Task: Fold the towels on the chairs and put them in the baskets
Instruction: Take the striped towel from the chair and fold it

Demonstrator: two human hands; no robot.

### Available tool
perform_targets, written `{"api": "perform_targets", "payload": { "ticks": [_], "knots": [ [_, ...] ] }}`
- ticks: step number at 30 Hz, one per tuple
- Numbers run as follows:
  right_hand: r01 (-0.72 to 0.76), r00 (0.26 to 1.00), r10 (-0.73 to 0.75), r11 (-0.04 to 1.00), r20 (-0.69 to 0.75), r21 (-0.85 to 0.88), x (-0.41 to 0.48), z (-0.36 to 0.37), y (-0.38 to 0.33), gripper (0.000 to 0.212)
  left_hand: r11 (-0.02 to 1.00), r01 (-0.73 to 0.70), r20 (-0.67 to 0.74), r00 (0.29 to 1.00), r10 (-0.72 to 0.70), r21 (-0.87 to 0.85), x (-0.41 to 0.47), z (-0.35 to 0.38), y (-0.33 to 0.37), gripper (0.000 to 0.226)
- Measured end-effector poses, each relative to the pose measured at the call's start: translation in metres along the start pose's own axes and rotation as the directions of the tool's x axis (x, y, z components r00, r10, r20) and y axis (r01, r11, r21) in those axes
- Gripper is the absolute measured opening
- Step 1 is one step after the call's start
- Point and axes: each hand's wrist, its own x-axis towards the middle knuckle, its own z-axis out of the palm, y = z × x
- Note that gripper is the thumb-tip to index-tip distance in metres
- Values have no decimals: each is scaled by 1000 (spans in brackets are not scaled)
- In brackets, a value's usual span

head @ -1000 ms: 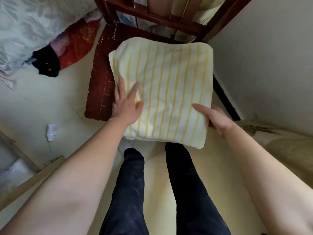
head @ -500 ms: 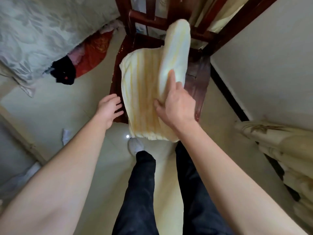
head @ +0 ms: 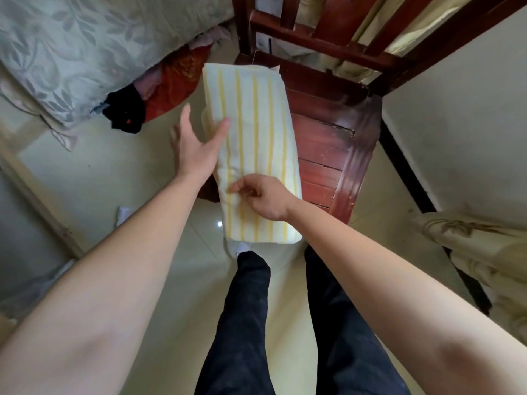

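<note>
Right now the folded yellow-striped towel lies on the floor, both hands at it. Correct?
No, the place is wrong: the head view shows the towel lying on the seat of the wooden chair. The left hand and right hand are both at it.

Bare room is left on the right half of the dark red wooden chair seat (head: 328, 143), beside the folded white towel with yellow stripes (head: 256, 143). Passage beyond is barred by the chair's slatted wooden backrest (head: 313, 38), and on the right by the cream wall (head: 456, 109). Left of the towel, pale tiled floor (head: 99, 172) is left open, bounded by the grey leaf-patterned bedcover (head: 85, 52) and a black cloth heap (head: 125, 112).
</note>
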Motion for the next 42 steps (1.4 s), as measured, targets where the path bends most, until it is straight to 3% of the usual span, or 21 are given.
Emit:
{"api": "perform_targets", "payload": {
  "ticks": [1, 3, 5, 6, 7, 9, 11, 13, 15, 17, 19, 22, 25, 27, 29, 31, 32, 34, 37, 39, 42],
  "knots": [
    [62, 998, -61, 994, 17, -92, -2, 1, 4, 40, 969, -145, -48, 986, 157, 200, 5, 2, 12, 95],
    [192, 981, -181, 930, 62, -314, -7, 6, 14, 33, 703, -409, 10, 868, 497, 581, 18, 9, 34, 88],
    [291, 952, -304, 838, 49, -463, -11, 14, 25, 27, 399, -626, 270, 706, 655, 670, 32, 22, 55, 70],
    [328, 929, -369, 783, 31, -528, -13, 20, 32, 26, 304, -701, 396, 646, 652, 645, 38, 30, 65, 62],
    [352, 908, -419, 724, 27, -594, -15, 25, 39, 27, 280, -734, 484, 637, 601, 619, 43, 37, 69, 61],
    [360, 887, -460, 620, 48, -697, -20, 28, 53, 30, 385, -665, 528, 745, 407, 640, 54, 47, 66, 80],
    [358, 881, -466, 553, 78, -752, -28, 18, 66, 29, 609, -463, 475, 866, 157, 644, 62, 45, 49, 97],
    [345, 875, -478, 504, 77, -792, -39, -1, 81, 26, 802, -272, 424, 905, 26, 532, 62, 36, 26, 111],
    [283, 862, -506, 513, -19, -810, -52, -24, 97, 22, 906, -75, 387, 916, -103, 417, 52, 26, 6, 125],
    [168, 846, -497, 595, -195, -786, -63, -44, 104, 27, 913, 143, 333, 900, -280, 382, 34, 24, -17, 144],
    [47, 815, -415, 744, -405, -667, -67, -58, 97, 35, 892, 258, 239, 902, -360, 371, 12, 31, -35, 155],
    [-38, 691, -233, 934, -684, -356, -57, -71, 76, 45, 906, 288, 45, 948, -316, 310, -12, 49, -48, 128],
    [-224, 495, -56, 956, -867, -190, -42, -83, 76, 80, 896, 337, -96, 941, -323, 290, -24, 63, -40, 101],
    [-377, 423, 199, 926, -884, 28, -38, -89, 80, 110, 910, 370, -89, 929, -360, 185, -21, 65, -37, 98],
    [-388, 507, 400, 897, -763, 213, -38, -95, 90, 121, 917, 395, -24, 919, -394, 64, -15, 62, -39, 108],
    [-340, 648, 430, 902, -628, 267, -39, -99, 99, 115, 897, 441, 13, 897, -441, -17, -11, 55, -41, 118],
    [-335, 674, 431, 902, -600, 272, -37, -100, 105, 112, 877, 472, 44, 882, -470, -90, -11, 52, -41, 117],
    [-316, 672, 444, 896, -593, 312, -33, -104, 109, 107, 805, 536, 168, 844, -509, -255, -14, 51, -36, 111],
    [-232, 639, 559, 795, -528, 561, -32, -117, 109, 122, 696, 621, 406, 776, -483, -360, -31, 54, -29, 102],
    [-246, 744, 569, 721, -350, 647, -41, -126, 102, 102, 600, 659, 563, 734, -381, -453, -45, 56, -22, 84],
    [-272, 859, 498, 641, -118, 718, -56, -130, 90, 77, 449, 660, 609, 743, -277, -602, -72, 54, -5, 60]
  ]
}}
